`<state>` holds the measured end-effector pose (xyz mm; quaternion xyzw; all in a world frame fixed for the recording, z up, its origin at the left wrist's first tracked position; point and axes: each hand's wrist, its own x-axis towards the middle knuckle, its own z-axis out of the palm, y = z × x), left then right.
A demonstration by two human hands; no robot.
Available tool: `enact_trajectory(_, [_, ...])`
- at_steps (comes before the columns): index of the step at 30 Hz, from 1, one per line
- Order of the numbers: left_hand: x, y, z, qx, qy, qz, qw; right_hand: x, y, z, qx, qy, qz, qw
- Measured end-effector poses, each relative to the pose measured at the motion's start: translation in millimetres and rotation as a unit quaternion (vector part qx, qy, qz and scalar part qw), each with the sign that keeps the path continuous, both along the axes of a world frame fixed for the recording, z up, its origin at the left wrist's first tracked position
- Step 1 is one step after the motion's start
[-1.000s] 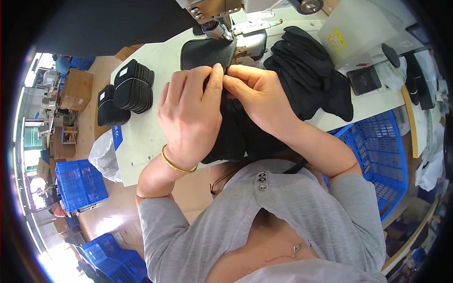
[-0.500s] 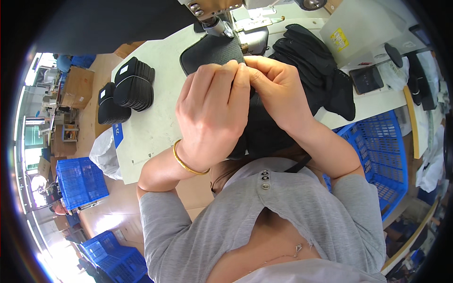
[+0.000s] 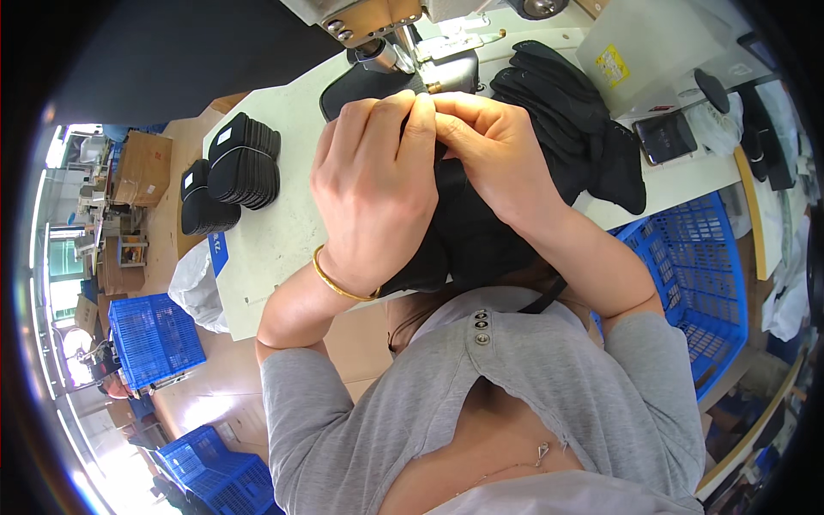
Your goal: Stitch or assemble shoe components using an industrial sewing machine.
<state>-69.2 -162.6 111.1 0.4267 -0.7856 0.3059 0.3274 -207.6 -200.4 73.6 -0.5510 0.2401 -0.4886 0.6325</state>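
Observation:
A black fabric piece (image 3: 345,93) with a rounded, edged outline lies under the metal foot (image 3: 388,58) of a sewing machine (image 3: 369,21). My left hand (image 3: 376,190), back upward and fingers bent, pinches its near edge just in front of the foot. Against those fingertips, my right hand (image 3: 498,154) closes thumb and forefinger on the same edge. Both hands hide most of what lies between the fingers. More black fabric (image 3: 476,232) hangs below my hands over the table's front edge and toward my lap.
Two banded stacks of black pieces (image 3: 245,163) stand on the pale table (image 3: 275,245) at left. Black fabric parts (image 3: 558,112) are heaped at right, near a dark phone-like device (image 3: 665,139). Blue baskets (image 3: 691,283) stand beside the table on the right and lower left.
Both hands have moved forward and slightly left, closer to the machine's foot. The black fabric piece has gone further under it, so less of its surface shows.

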Motion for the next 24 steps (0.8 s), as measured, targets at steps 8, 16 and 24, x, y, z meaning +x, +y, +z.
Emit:
enact_trajectory(8, [0, 27, -5, 0.129, 0.05, 0.093, 0.986, 2, 3, 7, 0.042, -0.038, -0.03, 0.998])
enact_trajectory(16, [41, 18, -18, 0.131, 0.167, 0.036, 0.977, 4, 9, 0, -0.041, -0.023, -0.031, 0.998])
enact_trajectory(24, [62, 89, -44, 0.331, 0.778, -0.196, 0.497, -20, 14, -17, -0.079, 0.116, -0.03, 0.99])
